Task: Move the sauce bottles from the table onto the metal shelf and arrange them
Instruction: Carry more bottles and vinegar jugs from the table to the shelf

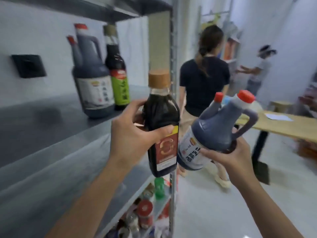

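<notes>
Two bare hands are raised beside the metal shelf (42,134), each curled round a bottle held in the air. The tan-capped bottle (161,117) is gripped at its middle by the left hand (132,134), upright. The handled jug (216,133) is held low on its body by the right hand (228,157), tilted, with its handle left free. Both are full of dark sauce, so weight is expected, and the smooth walls may slip. The jug would probably be carried more safely by its handle.
</notes>
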`<state>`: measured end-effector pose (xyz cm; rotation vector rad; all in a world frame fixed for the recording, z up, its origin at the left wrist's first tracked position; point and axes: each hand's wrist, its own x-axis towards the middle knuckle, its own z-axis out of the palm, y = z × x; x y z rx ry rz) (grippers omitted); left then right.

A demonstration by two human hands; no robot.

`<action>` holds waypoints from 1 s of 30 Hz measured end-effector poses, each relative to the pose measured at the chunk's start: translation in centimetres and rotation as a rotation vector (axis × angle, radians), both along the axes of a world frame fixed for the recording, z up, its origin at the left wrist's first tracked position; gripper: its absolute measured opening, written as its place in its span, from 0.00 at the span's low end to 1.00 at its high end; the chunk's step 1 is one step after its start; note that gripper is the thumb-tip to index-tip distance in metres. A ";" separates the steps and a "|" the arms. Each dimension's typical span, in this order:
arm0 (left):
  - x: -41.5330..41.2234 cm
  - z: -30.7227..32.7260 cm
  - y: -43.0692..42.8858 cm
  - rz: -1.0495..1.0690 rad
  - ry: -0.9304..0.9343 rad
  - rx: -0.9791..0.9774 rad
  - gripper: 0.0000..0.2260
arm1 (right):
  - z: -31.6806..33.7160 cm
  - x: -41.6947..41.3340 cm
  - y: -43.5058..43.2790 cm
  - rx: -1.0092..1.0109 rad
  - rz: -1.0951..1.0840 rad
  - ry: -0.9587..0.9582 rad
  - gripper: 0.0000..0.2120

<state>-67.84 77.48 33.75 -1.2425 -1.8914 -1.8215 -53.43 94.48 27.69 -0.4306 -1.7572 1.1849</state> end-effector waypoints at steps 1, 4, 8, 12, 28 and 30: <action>-0.4 0.9 0.0 0.051 0.023 0.027 0.25 | 1.2 -1.4 0.5 0.033 0.065 0.008 0.28; -1.3 3.4 -0.1 0.205 0.089 0.108 0.25 | 4.5 -5.1 2.1 0.107 0.237 0.051 0.32; -1.7 5.6 -1.7 0.486 0.164 0.247 0.22 | 7.7 -8.7 2.6 0.145 0.434 0.098 0.32; -1.3 7.1 -4.3 0.747 0.208 0.313 0.21 | 9.0 -11.9 0.9 0.100 0.666 0.104 0.34; -4.2 8.2 -17.8 1.408 0.320 0.305 0.22 | 11.4 -21.7 -19.1 0.132 1.049 0.060 0.37; -5.7 8.2 -18.2 1.425 0.291 0.296 0.21 | 11.3 -22.7 -20.4 0.095 1.045 0.058 0.35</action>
